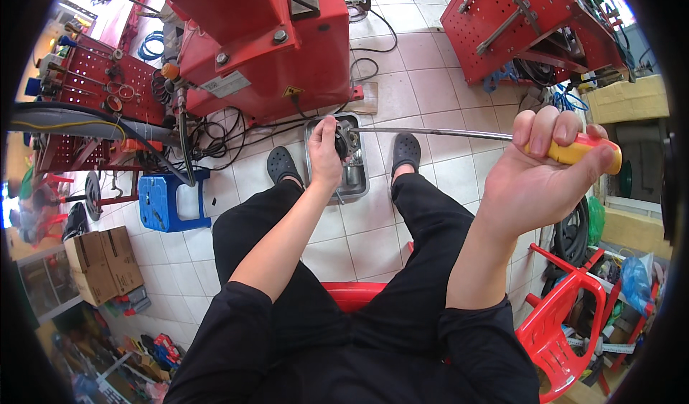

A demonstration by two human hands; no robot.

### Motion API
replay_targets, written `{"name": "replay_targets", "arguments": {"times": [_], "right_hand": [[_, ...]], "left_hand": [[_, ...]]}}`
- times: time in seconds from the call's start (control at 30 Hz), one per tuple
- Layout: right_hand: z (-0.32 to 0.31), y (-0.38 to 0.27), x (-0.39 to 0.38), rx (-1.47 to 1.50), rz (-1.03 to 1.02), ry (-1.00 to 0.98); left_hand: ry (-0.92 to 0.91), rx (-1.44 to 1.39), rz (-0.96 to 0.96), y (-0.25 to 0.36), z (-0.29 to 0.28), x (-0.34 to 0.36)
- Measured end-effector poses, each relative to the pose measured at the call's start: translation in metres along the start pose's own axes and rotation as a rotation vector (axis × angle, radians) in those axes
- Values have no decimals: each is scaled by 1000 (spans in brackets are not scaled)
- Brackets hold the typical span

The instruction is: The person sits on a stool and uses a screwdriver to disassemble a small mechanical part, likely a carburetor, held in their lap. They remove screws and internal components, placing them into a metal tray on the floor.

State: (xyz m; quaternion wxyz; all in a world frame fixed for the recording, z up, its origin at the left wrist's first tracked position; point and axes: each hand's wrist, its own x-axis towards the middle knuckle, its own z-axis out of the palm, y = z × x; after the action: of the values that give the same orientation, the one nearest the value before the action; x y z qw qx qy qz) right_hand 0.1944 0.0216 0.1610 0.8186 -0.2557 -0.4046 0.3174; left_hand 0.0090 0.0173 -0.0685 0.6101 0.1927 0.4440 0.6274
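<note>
My left hand (324, 152) grips a round dark metal part (345, 138) over a grey tray (362, 188) on the floor between my feet. More metal pieces (353, 173) lie in the tray below it. My right hand (535, 174) is closed around the yellow and red handle (603, 154) of a long screwdriver (445, 132). Its thin shaft runs leftward to the part in my left hand; whether the tip touches it is too small to tell.
A red machine body (265, 73) with hoses and cables stands ahead. Red perforated tool boards (488, 30) flank it. A blue stool (166, 201) and cardboard boxes (100, 264) sit left, a red plastic chair (556, 325) right. I sit on a red seat (355, 295).
</note>
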Motion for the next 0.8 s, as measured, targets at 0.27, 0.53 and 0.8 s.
{"name": "replay_targets", "arguments": {"times": [0.27,0.53,0.8], "right_hand": [[-12,-3,5,289,158,-220],[-1,-7,8,155,38,-185],[10,-6,4,244,115,-235]], "left_hand": [[-8,40,-134,5,4,-2],[-120,93,-256,4,6,-3],[-11,-51,-498,-1,13,-10]]}}
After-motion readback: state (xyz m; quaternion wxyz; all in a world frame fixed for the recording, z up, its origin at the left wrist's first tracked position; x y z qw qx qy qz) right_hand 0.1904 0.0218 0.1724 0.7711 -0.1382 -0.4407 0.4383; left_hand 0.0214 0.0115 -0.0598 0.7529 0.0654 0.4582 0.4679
